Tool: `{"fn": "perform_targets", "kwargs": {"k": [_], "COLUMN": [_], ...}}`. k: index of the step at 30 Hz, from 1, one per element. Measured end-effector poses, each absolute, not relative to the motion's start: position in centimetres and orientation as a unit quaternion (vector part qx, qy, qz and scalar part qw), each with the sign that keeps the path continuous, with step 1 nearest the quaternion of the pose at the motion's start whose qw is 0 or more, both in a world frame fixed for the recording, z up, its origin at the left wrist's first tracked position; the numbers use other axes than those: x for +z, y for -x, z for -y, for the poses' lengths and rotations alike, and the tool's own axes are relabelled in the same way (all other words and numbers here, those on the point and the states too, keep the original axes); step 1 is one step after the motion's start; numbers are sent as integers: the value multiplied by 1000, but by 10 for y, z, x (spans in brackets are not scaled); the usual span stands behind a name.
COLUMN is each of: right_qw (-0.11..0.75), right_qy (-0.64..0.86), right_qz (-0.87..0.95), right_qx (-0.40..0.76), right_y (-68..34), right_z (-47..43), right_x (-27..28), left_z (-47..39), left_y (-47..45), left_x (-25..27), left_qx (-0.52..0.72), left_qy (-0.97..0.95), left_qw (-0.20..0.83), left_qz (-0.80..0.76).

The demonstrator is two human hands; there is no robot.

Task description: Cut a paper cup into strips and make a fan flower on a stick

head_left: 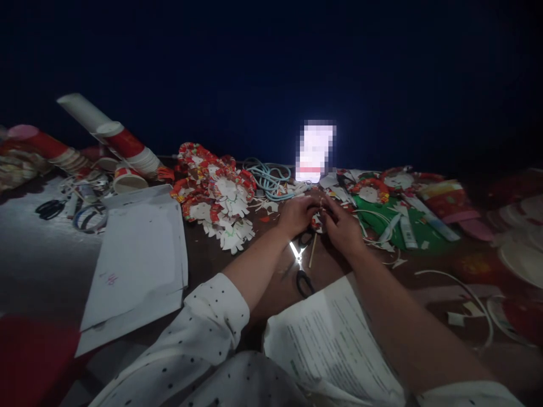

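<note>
My left hand (297,213) and my right hand (343,227) meet over the middle of the table, fingers bent and fingertips pressed close together. What they pinch is small and mostly hidden by the fingers. A bit of a red and white paper piece (317,222) shows just under the fingertips; I cannot tell whether it is held or lies on the table. Between my forearms lie scissors (299,259) with black handles, their blades catching the light. Beside them is a thin wooden stick (313,250).
Red and white paper cutouts (229,209) are heaped left of my hands, near white sheets (136,254) and stacked paper cups (127,144). A lit phone (314,150) stands behind a pale blue cord (267,175). Tubes (408,229) lie on green material (373,217). Printed pages (326,339) lie close to me.
</note>
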State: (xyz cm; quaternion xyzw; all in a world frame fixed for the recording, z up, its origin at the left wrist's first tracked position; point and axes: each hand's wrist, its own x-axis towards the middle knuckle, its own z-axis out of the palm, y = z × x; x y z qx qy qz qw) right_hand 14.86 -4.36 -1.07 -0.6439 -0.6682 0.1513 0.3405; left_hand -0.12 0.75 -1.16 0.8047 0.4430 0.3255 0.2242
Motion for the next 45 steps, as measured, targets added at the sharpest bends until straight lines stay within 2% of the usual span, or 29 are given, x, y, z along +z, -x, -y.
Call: {"fn": "perform_targets", "kwargs": {"k": [5, 11, 17, 24, 35, 45], "right_qw": [388, 435, 464, 481, 455, 479], "right_qy": [607, 630, 634, 611, 614, 610], "right_qz": [674, 628, 609, 619, 628, 602], "right_qx": [164, 139, 108, 110, 147, 189], "right_y": [-149, -150, -151, -147, -148, -148], "right_z": [38, 36, 35, 40, 38, 38], "right_x": [-14, -13, -15, -11, -12, -9], "left_z": [-9, -13, -6, -7, -12, -16], "left_y": [-1, -6, -12, -10, -9, -8], "left_x": [-14, -17, -18, -15, -19, -26], "left_qx": [364, 497, 469, 440, 445, 441], "left_qy": [-793, -651, -642, -686, -696, -720], "left_qw": [279, 406, 491, 427, 387, 358], "left_qz": [-401, -406, -355, -391, -409, -398]}}
